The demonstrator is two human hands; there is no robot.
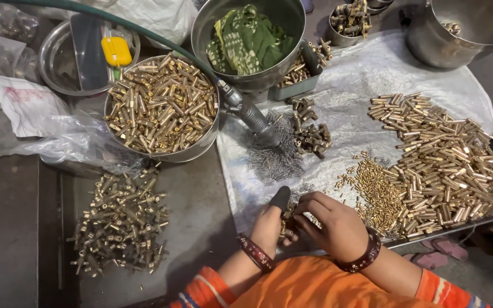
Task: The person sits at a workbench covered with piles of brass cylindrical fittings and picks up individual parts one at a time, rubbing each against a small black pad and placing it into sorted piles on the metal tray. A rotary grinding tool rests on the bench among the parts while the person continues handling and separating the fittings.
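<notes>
Left hand [270,225], black cap on thumb, grips a small brass fitting [286,219] at bottom centre; right hand [332,225] pinches the same piece from the right. Loose brass tubes [435,154] heaped at right, steel bowl [164,153] of brass parts upper left.

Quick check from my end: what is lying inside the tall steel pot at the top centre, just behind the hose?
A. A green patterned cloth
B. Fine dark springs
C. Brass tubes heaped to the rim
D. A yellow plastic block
A: the steel pot holds a crumpled green patterned cloth; the brass tubes fill the round pan to its left instead.
</notes>
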